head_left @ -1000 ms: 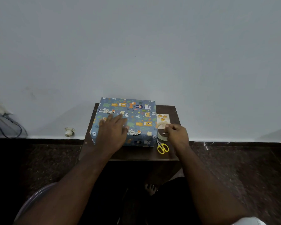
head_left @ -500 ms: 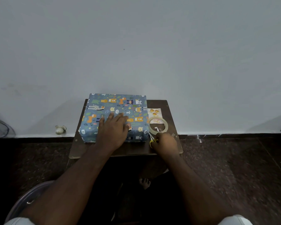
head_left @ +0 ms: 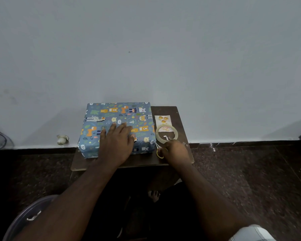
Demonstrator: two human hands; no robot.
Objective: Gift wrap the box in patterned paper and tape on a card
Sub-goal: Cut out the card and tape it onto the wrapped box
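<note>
Box [head_left: 117, 119], fully wrapped, flat on bench [head_left: 142, 161], left side. Probably stiff with slick paper; best pinned from above or taken by its edges. Left hand [head_left: 116, 146] spread flat on top. Card [head_left: 162, 120] thin, likely floppy, partly under tape [head_left: 166, 134]. Right hand [head_left: 175, 151] curled over scissors [head_left: 159, 153].

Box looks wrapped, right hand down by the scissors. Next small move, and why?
Probably lift the scissors with the right hand to cut tape: the box is covered, the left hand steadies it, and the card lies loose under the tape roll.
</note>
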